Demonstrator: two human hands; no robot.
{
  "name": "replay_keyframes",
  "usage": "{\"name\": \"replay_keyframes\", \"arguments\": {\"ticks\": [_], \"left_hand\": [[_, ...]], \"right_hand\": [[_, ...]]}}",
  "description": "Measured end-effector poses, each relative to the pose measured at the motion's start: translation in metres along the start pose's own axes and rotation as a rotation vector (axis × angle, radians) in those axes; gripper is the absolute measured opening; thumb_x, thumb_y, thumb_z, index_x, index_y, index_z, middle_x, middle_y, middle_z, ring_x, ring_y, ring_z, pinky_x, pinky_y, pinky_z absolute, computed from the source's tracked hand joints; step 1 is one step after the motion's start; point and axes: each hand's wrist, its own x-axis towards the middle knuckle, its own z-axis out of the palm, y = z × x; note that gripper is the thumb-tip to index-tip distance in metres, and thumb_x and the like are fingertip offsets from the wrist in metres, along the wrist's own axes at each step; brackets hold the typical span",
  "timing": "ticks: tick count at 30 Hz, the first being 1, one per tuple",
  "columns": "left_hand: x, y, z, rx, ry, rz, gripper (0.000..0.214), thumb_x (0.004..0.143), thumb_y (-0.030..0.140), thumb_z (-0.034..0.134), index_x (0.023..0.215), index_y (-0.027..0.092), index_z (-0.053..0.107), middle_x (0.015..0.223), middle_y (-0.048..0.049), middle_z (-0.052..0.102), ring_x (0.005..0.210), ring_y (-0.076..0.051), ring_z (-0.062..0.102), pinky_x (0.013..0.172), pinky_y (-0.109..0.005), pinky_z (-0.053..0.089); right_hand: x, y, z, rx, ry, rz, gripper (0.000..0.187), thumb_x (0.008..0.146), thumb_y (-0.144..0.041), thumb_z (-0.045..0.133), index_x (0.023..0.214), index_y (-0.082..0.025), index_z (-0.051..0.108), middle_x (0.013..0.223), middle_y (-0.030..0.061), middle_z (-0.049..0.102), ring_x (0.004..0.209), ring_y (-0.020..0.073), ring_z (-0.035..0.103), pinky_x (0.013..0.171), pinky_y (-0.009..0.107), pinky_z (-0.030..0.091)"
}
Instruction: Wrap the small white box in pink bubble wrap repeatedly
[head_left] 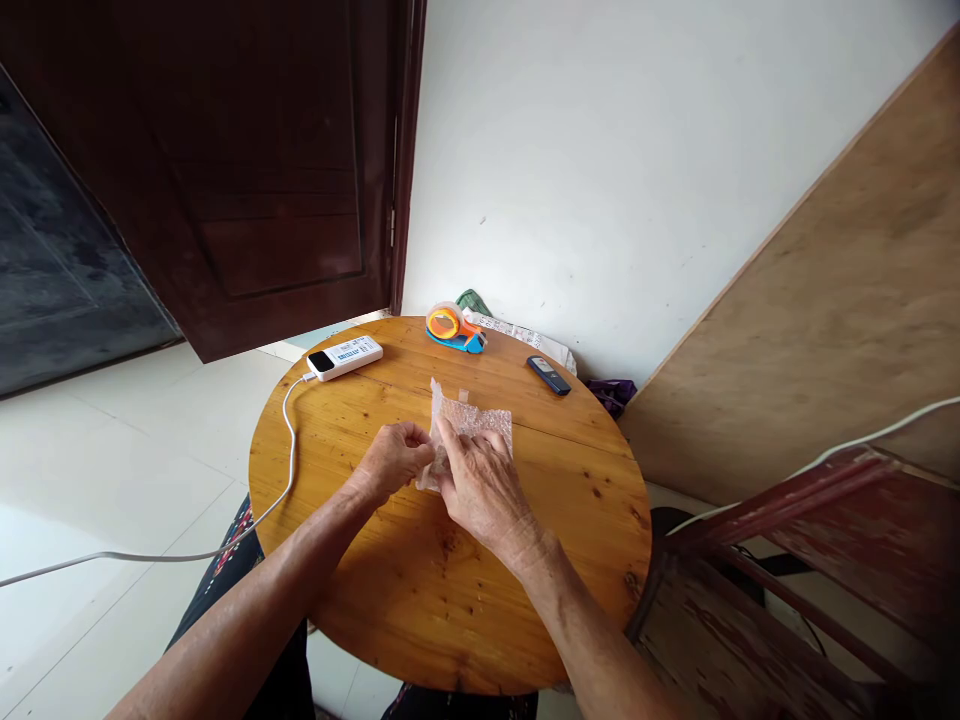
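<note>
A sheet of bubble wrap [495, 422] lies on the round wooden table in front of me, its left edge standing up. At that edge my left hand [394, 458] has thumb and fingers pinched together on the wrap. My right hand [480, 478] rests over the middle of the sheet, fingers stretched out and pressing it down. Something brownish shows between the hands, under or in the wrap, too covered to name. A small piece of tape [463, 396] sits at the far edge of the wrap.
On the wooden table [420, 620] are a tape dispenser [454, 330], a dark phone-like device [548, 375] and a white power bank [345, 357] whose white cable [291, 440] runs off left. A worn red wooden chair [795, 560] stands at right; a white wall [637, 150] rises behind.
</note>
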Motion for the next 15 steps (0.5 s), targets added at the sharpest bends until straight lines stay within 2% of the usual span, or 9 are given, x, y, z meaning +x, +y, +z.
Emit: {"name": "replay_keyframes", "arguments": {"ticks": [2,6,9,12,15], "left_hand": [[-0.004,0.006,0.004,0.029,-0.041,0.027,0.007,0.068,0.018,0.057,0.073,0.016,0.061,0.054,0.0042,0.056,0.046,-0.008,0.047,0.044,-0.018,0.035],[-0.013,0.015,0.002,0.196,-0.177,0.161,0.025,0.066,0.015,0.049,0.079,0.014,0.07,0.06,0.0026,0.059,0.055,-0.011,0.05,0.051,-0.021,0.036],[-0.017,0.016,0.001,0.429,-0.148,0.301,0.02,0.07,0.013,0.047,0.069,0.016,0.068,0.056,0.0038,0.051,0.055,-0.011,0.045,0.053,-0.023,0.031],[-0.017,0.01,0.003,0.645,-0.062,0.418,0.017,0.076,0.015,0.053,0.066,0.018,0.065,0.058,0.0025,0.049,0.057,-0.012,0.046,0.056,-0.025,0.032],[-0.013,0.001,0.004,0.687,-0.001,0.56,0.016,0.083,0.022,0.057,0.081,0.019,0.072,0.082,-0.0043,0.062,0.074,-0.017,0.058,0.07,-0.028,0.043]], "right_hand": [[0.0,0.002,0.001,0.073,0.013,0.016,0.066,0.086,-0.012,0.056,0.147,-0.009,0.034,0.106,0.0148,0.072,0.096,0.028,0.062,0.094,0.044,0.036],[-0.009,0.012,-0.003,0.246,0.049,0.011,0.066,0.083,-0.012,0.06,0.145,-0.015,0.038,0.114,0.0132,0.071,0.101,0.0275,0.063,0.096,0.044,0.04],[-0.028,0.027,-0.005,0.389,0.158,0.055,0.057,0.083,-0.016,0.058,0.138,-0.021,0.046,0.127,0.012,0.066,0.116,0.0278,0.059,0.1,0.045,0.041],[-0.054,0.046,0.0,0.458,0.233,0.291,0.04,0.085,-0.025,0.055,0.125,-0.022,0.055,0.12,0.0115,0.068,0.109,0.027,0.063,0.094,0.044,0.047],[-0.074,0.058,0.008,0.476,0.139,0.55,0.039,0.085,-0.04,0.057,0.118,-0.02,0.058,0.11,0.0114,0.07,0.088,0.0251,0.067,0.078,0.04,0.052]]}}
